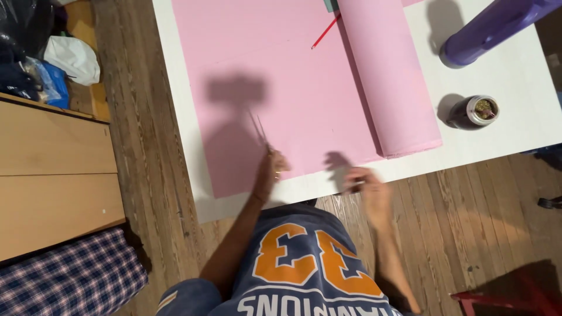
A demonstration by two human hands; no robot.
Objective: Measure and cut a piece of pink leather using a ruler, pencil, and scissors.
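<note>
Pink sheet: a broad pink sheet (pixel 293 99) lies flat on the white table (pixel 509 76), its near edge just short of the table's front edge, right in front of the person.
Roll: the rest of the pink material sits wound on a roll (pixel 389 76) along the sheet's right side; likely its weight keeps the spread part from curling.
Left hand: the left hand (pixel 274 165) is at the sheet's near edge, fingers closed around the handles of scissors (pixel 259 130), thin blades pointing up into the pink. Blurred, so I cannot tell how far the blades are parted.
Right hand: the right hand (pixel 367 186) sits at the table's front edge, just off the sheet's corner, near the roll's end. It looks loosely curled, but motion blur hides whether it pinches anything.
Pencil: a red pencil (pixel 325 31) lies on the sheet at the far end, well apart from both hands.
Jar: a small dark jar (pixel 475 111) stands open on the bare table right of the roll; something greenish-brown inside, too small to name.
Purple thing: a purple tube-like object (pixel 492 29) rests at the table's far right.
</note>
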